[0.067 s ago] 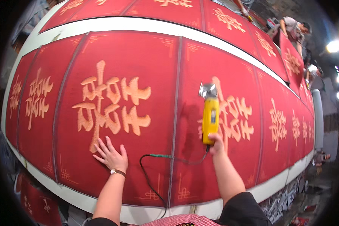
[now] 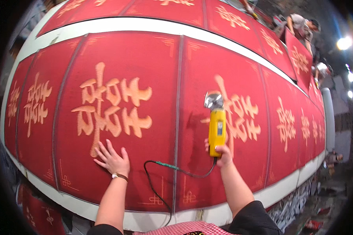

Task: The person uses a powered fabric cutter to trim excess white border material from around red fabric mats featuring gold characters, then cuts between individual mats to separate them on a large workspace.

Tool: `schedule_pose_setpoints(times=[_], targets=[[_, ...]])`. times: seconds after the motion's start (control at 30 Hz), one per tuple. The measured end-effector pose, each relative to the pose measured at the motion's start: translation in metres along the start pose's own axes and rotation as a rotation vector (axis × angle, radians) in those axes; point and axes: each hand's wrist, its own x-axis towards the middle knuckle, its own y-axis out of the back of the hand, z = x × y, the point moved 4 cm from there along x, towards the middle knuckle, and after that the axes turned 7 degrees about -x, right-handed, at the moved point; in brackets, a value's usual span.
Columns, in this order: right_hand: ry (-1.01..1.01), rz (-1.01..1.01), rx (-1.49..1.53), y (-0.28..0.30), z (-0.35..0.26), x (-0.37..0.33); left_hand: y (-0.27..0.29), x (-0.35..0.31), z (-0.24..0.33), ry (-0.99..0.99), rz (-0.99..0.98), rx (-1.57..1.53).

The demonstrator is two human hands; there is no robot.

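Right of the seam (image 2: 178,117), my right hand (image 2: 224,155) grips a yellow cutter (image 2: 217,133). Left of it, my left hand (image 2: 115,161) spreads empty.

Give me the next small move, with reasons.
Perhaps lower the yellow power tool toward the red panel: the right hand grips it, seemingly raised, its shadow set off leftward, while the left hand lies spread clear of its metal head.

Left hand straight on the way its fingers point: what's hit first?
Likely the orange motif's long lower stroke on the red panel, right beside the left hand; whether its fingertips touch it is unclear.
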Motion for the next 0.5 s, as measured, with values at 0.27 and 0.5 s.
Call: schedule_pose_setpoints(times=[0.27,0.5], targets=[[-0.182,0.353,0.146,0.105,0.071,-0.292,-0.014,-0.002,-0.004,-0.018,0.028,0.134],[-0.175,0.523,0.138,0.208,0.076,-0.433,-0.005,-0.133,0.149,-0.31,0.08,-0.147]])
